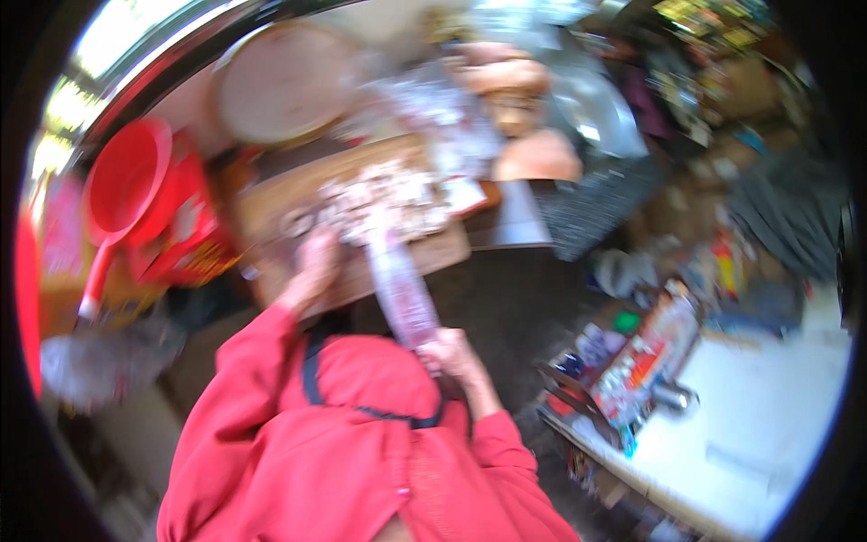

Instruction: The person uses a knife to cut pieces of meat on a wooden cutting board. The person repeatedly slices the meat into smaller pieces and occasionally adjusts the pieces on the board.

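Observation:
A wooden cutting board [262, 212] lies in front of me, with a heap of chopped pale and brownish pieces [388, 199] spread over it. My right hand [449, 350] is closed around the near end of a broad-bladed knife [400, 285]. Its shiny, blurred blade points away from me, and the far end reaches the near edge of the heap. On the left part of the board is my left hand [316, 262], beside the pieces. Motion smears its fingers, so I cannot make out whether they hold anything.
To the left, a red long-handled scoop [131, 181] sits by a red box [194, 244]. A round pale tray [284, 86] and clear plastic bags [442, 117] are behind the board. At right stands a white table [750, 425] bearing a cluttered organizer [632, 379].

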Demonstrator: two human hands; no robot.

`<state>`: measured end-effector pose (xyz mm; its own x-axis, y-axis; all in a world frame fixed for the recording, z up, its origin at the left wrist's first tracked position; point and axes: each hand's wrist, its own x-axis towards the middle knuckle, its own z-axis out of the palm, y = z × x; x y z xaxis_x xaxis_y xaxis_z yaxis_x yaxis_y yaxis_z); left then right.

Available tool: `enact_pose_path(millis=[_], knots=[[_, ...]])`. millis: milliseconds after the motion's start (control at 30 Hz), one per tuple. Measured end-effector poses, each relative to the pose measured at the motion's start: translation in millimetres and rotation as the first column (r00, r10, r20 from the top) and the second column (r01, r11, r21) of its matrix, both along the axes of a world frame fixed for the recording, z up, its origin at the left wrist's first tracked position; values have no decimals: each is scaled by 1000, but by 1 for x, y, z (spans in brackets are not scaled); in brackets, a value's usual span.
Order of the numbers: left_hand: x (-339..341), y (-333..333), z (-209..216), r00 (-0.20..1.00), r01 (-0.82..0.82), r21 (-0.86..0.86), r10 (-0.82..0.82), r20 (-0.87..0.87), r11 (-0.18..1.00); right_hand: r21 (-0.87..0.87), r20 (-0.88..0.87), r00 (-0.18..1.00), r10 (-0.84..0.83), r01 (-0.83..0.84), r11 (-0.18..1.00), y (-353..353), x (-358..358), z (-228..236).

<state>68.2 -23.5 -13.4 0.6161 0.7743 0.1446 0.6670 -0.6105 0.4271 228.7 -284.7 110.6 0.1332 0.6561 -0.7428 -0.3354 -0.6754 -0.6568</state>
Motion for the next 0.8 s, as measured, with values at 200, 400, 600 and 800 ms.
enact_pose_path(millis=[200, 400, 600, 800], knots=[[-19, 6, 13, 947, 297, -28, -299, -122, 954, 114, 93, 990, 109, -120, 986, 3, 10, 2], [-11, 12, 8, 908, 416, 87, -418, 12, 905, 112, 142, 983, 113, -129, 985, -6, 18, 2], [-14, 1, 49, 930, 317, -95, -290, 225, 944, 122, 115, 993, -16, 2, 992, -29, 15, 12], [60, -4, 131, 931, 187, -947, 261, 256, 263, 15, 117, 956, -270, 270, 963, -92, 17, 37]])
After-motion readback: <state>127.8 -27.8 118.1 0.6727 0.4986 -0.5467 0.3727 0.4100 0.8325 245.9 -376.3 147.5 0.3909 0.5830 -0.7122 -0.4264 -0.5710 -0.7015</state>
